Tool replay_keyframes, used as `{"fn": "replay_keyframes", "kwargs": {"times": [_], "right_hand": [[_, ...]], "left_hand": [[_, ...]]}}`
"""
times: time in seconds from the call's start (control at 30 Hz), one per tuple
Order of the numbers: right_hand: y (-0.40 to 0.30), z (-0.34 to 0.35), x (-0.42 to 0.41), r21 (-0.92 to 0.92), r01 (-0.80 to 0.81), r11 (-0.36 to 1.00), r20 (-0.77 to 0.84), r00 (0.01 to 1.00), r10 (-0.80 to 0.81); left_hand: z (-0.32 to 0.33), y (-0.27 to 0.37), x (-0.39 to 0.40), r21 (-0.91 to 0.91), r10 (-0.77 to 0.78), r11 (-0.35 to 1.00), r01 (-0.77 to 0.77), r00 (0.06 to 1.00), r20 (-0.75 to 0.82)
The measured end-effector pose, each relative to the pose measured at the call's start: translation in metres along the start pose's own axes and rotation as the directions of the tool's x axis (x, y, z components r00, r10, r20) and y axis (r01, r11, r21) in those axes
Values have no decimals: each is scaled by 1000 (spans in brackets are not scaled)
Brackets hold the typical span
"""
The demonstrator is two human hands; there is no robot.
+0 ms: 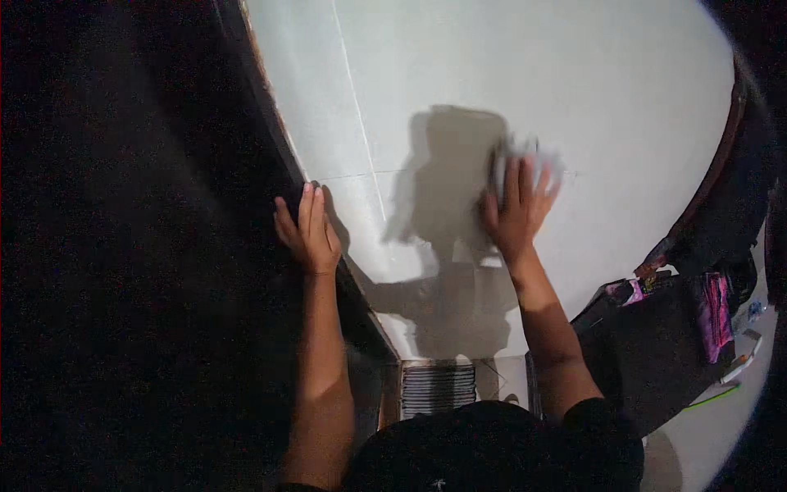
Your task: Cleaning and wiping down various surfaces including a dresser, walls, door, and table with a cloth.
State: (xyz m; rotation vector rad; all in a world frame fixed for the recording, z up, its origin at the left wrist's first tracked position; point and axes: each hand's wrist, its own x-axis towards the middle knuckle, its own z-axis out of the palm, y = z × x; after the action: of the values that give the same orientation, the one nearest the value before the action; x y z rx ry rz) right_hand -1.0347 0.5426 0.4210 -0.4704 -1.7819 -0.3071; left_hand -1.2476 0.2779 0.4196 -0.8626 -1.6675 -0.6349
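Under my right hand is a crumpled pale cloth or similar item, blurred, pressed against a large smooth white panel or surface. The fingers of that hand are spread over it. At the panel's left edge, my left hand rests with its fingers extended and apart, holding nothing that I can see. A dark shadow of head and arms falls across the white surface between the hands. Thin straight lines run over the surface.
A dark brown edge borders the white surface on the right. At lower right, a pink and black item lies on something dark, near a green strip. A ribbed, slatted panel shows just before my body. The left side is dark.
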Motion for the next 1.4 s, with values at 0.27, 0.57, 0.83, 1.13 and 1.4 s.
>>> {"fn": "replay_keyframes", "kwargs": {"times": [0.27, 0.57, 0.83, 1.13, 1.4], "right_hand": [[-179, 45, 33, 470, 494, 731, -28, 837, -547], [-44, 39, -164, 330, 576, 748, 353, 660, -664], [37, -20, -133, -146, -146, 978, 323, 928, 187], [117, -155, -263, 355, -840, -410, 706, -46, 707], [144, -386, -268, 490, -744, -454, 770, 124, 626]], "left_hand": [[6, -8, -4, -170, 31, 984, -52, 992, -126], [6, -4, -4, -20, -57, 998, 58, 998, 17], [20, -14, -8, 21, -2, 1000, 3, 997, -83], [10, -3, -18, 125, -156, 982, 141, 981, 112], [7, 204, -143, -349, -402, 679, 646, 725, 559]]}}
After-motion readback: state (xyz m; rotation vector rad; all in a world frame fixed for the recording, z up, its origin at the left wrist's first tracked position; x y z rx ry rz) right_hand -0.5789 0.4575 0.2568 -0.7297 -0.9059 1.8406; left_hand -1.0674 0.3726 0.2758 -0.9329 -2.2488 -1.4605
